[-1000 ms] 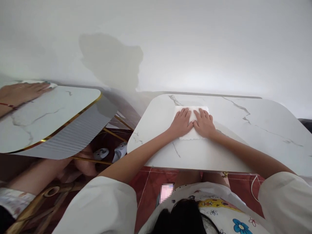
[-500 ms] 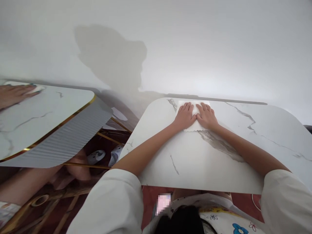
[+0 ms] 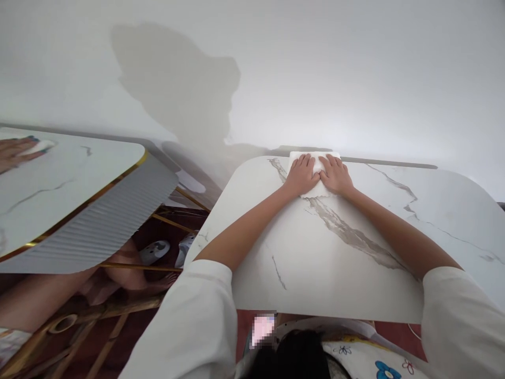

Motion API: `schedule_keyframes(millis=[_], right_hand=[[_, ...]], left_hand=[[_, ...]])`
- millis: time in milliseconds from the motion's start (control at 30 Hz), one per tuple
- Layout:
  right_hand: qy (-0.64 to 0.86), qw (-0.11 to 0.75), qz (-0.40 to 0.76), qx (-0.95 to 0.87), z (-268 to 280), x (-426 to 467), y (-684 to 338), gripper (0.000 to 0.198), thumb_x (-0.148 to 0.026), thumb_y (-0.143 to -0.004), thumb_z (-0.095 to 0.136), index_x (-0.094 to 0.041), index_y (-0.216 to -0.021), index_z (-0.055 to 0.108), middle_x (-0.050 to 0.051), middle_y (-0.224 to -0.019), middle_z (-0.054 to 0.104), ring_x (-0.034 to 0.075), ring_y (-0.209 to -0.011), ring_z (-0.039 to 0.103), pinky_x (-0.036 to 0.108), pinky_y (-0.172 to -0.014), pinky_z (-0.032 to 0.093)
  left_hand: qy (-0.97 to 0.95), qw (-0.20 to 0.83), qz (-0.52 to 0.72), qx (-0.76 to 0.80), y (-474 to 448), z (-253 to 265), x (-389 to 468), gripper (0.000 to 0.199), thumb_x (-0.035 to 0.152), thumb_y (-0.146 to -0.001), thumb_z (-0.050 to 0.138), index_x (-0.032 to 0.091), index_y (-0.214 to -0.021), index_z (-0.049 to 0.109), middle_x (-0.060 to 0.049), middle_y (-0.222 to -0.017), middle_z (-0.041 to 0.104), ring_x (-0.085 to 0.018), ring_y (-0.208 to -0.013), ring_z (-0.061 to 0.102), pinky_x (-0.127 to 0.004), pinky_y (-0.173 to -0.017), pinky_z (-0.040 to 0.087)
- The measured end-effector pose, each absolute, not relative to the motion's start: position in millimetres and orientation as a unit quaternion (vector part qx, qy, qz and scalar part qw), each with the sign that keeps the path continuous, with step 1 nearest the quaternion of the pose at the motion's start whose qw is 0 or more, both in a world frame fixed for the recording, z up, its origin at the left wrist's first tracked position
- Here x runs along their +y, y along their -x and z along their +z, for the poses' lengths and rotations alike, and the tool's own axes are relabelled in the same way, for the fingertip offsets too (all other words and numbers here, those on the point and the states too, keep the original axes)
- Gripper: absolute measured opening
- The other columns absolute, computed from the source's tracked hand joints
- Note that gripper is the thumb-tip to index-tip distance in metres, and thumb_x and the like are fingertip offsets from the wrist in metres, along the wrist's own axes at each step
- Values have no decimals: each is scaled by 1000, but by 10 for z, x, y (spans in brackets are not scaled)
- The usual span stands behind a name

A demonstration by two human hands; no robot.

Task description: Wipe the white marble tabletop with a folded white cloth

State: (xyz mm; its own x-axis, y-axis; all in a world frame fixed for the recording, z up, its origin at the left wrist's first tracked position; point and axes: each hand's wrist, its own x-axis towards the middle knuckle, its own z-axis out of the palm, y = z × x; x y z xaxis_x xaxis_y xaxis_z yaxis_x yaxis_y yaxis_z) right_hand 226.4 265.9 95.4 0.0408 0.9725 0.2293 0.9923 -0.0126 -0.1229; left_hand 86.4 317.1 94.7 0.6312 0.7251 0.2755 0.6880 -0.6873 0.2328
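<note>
A folded white wipe [image 3: 316,190] with a wavy near edge lies on the marble-patterned table [image 3: 276,231], at its far rim by the wall. Whether it is paper or cloth I cannot tell. My left hand [image 3: 303,176] rests flat on its left half, fingers stretched out and pointing away from me. Beside it my right hand [image 3: 335,175] lies flat on the right half, fingers spread. The two thumbs nearly meet in the middle. The wipe's far edge reaches over the table's rim.
At the left stands a second marble-patterned table [image 3: 59,173] with a gold edge; another person's hand [image 3: 18,151] is on a white wipe there. Below show that person's legs, white shoes [image 3: 155,252] and a wooden chair [image 3: 90,337]. A white wall [image 3: 355,79] bounds both tables.
Both my hands and the wipe have slid slightly away from me, to the table's far rim. The other person's hand has shifted left in view.
</note>
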Motion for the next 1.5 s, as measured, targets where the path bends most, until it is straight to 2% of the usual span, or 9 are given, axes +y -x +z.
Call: schedule_keyframes(millis=[333, 967, 1500], right_hand=[[712, 132, -40, -688, 940, 2540, -2241, 55, -34, -94, 29, -17, -145, 34, 13, -152, 32, 29, -137, 28, 45, -107, 29], [717, 128, -60, -683, 908, 1258, -2126, 53, -31, -94, 30, -16, -144, 38, 13, -151, 34, 28, -137, 31, 43, -107, 32], [726, 134, -23, -674, 956, 523, -2041, 54, -30, -93, 31, -15, -144, 38, 14, -152, 31, 29, -138, 29, 47, -109, 30]], left_hand=[[-902, 33, 182, 391, -865, 875, 3093, 53, 27, -89, 41, 4, -137, 41, -19, -149, 36, -31, -140, 29, -44, -115, 22], [-920, 43, 140, 363, -732, 933, 1866, 56, 31, -92, 37, 3, -140, 37, -21, -151, 32, -32, -142, 25, -47, -115, 24], [-927, 57, 92, 359, -668, 1020, 1153, 61, 32, -92, 38, 0, -143, 33, -22, -154, 26, -34, -143, 21, -48, -116, 21]])
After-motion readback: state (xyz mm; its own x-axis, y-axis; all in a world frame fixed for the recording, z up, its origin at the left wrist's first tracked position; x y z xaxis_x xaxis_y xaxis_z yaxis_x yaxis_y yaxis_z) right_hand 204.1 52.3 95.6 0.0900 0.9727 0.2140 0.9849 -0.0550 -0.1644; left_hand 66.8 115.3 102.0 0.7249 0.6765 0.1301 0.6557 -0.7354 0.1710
